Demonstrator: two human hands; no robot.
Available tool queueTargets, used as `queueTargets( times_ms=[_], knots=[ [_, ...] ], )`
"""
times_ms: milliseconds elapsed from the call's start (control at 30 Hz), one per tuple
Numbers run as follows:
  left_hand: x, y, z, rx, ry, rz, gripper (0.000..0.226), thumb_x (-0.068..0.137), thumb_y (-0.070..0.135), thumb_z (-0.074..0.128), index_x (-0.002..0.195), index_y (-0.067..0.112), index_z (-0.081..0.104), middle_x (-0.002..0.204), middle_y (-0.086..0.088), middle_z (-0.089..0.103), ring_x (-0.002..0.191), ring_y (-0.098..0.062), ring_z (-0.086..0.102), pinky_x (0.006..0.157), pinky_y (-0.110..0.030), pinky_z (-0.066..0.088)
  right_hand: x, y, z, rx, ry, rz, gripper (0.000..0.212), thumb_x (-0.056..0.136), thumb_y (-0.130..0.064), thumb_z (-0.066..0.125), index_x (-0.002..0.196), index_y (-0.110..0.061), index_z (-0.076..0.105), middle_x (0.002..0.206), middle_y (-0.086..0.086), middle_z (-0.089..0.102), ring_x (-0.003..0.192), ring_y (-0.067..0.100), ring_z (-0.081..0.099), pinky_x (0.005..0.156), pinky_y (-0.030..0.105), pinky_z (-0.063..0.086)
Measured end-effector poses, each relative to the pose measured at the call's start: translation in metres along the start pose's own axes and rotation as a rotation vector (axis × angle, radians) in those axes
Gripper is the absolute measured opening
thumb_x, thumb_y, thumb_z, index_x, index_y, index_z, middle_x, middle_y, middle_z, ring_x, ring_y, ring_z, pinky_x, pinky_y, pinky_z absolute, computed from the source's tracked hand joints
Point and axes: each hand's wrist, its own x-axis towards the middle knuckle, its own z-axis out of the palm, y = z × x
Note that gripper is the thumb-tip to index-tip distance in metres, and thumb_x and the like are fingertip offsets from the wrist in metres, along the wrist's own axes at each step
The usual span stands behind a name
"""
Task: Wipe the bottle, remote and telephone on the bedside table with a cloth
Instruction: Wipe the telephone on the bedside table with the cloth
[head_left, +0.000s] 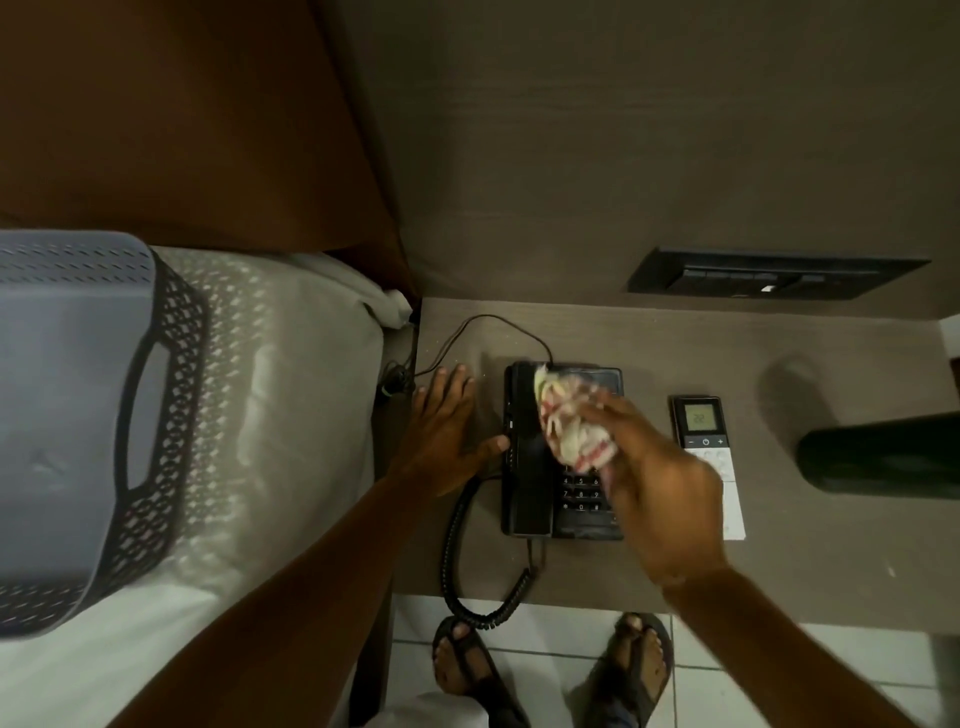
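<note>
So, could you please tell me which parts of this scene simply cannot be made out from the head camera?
- Bottle: cut off by the right edge; only a dark body shows.
- Telephone keypad: partly hidden by the right hand and cloth.
- Right hand and cloth: motion-blurred.
- Remote: lower buttons too faint, partly covered by the hand.
- Wall panel: switches too dark.

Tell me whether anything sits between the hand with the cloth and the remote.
Nothing visible does. The right hand holds the cloth on the telephone, and the remote lies just beside it on the table. The bottle stands beyond the remote.
</note>
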Motion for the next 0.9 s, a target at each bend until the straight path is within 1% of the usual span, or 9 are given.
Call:
queueTargets(
  times_ms=[100,167,267,433,533,600,700,800,900],
  knots=[
    [0.002,-0.002,0.001,0.012,0.010,-0.006,0.104,0.083,0.080,0.034,0.160,0.018,0.002,0.170,-0.006,-0.005,0.153,-0.022,-0.015,0.122,-0.045,-0.009,0.052,0.006,0.014,-0.145,-0.031,-0.066,0.053,0.078,-0.004,0.058,0.126,-0.027,0.057,0.135,-0.001,0.057,0.114,0.017,0.059,0.094,0.033,0.050],
    [0.002,-0.003,0.002,0.025,0.010,0.003,0.106,0.081,0.083,0.032,0.160,0.018,0.002,0.170,-0.006,-0.004,0.154,-0.023,-0.012,0.122,-0.045,-0.008,0.066,0.010,0.035,-0.296,-0.209,-0.144,0.058,0.083,-0.001,0.056,0.135,-0.026,0.050,0.147,0.001,0.044,0.138,0.024,0.035,0.109,0.044,0.035],
    [0.002,-0.005,0.001,0.037,0.020,0.019,0.115,0.074,0.092,0.023,0.159,0.017,0.004,0.170,-0.007,-0.002,0.155,-0.026,-0.009,0.124,-0.049,-0.003,0.051,0.022,0.056,-0.396,-0.380,-0.151,0.070,0.086,-0.003,0.052,0.146,-0.031,0.032,0.158,-0.001,0.022,0.146,0.024,0.010,0.115,0.046,0.021],
    [0.003,-0.009,-0.002,0.039,0.036,0.046,0.124,0.068,0.097,0.016,0.160,0.015,0.006,0.170,-0.009,-0.002,0.155,-0.026,-0.008,0.124,-0.046,-0.004,-0.035,0.030,0.060,-0.320,-0.210,-0.320,0.066,0.075,0.000,0.056,0.136,-0.022,0.049,0.145,0.006,0.046,0.139,0.032,0.027,0.097,0.052,0.045],
    [0.002,-0.009,-0.001,0.029,0.016,0.030,0.116,0.075,0.091,0.026,0.160,0.016,0.001,0.170,-0.007,-0.008,0.155,-0.024,-0.014,0.125,-0.050,-0.004,-0.084,0.031,0.063,-0.312,-0.250,-0.362,0.054,0.080,-0.006,0.046,0.130,-0.023,0.056,0.137,0.006,0.056,0.132,0.033,0.042,0.086,0.049,0.054],
    [0.003,-0.008,-0.001,0.032,0.012,0.024,0.113,0.077,0.088,0.027,0.160,0.017,0.000,0.170,-0.007,-0.008,0.155,-0.024,-0.015,0.125,-0.051,-0.004,-0.104,0.031,0.062,-0.312,-0.321,-0.371,0.051,0.071,-0.006,0.065,0.119,-0.025,0.066,0.127,0.004,0.064,0.123,0.031,0.052,0.080,0.048,0.057],
    [0.003,-0.008,-0.001,0.033,0.015,0.024,0.114,0.076,0.089,0.026,0.160,0.016,0.002,0.170,-0.006,-0.007,0.155,-0.023,-0.014,0.125,-0.049,-0.005,-0.116,0.028,0.048,-0.266,-0.371,-0.381,0.058,0.051,-0.011,0.088,0.104,-0.028,0.073,0.115,-0.001,0.070,0.112,0.025,0.062,0.086,0.046,0.055],
    [0.003,-0.010,-0.001,0.038,0.019,0.027,0.115,0.075,0.091,0.024,0.160,0.017,0.001,0.170,-0.007,-0.007,0.155,-0.024,-0.014,0.125,-0.049,-0.005,-0.094,0.023,0.022,-0.150,-0.215,-0.273,0.047,0.068,-0.003,0.068,0.110,-0.023,0.071,0.117,0.000,0.069,0.108,0.019,0.064,0.091,0.028,0.049],
    [0.004,-0.010,0.000,0.020,0.020,0.030,0.115,0.075,0.091,0.028,0.160,0.017,0.003,0.170,-0.007,-0.005,0.155,-0.024,-0.012,0.125,-0.049,-0.004,-0.037,0.013,-0.004,-0.113,-0.117,-0.147,0.053,0.075,-0.001,0.062,0.123,-0.025,0.059,0.125,0.002,0.064,0.088,0.015,0.069,0.068,0.019,0.051]
  ],
)
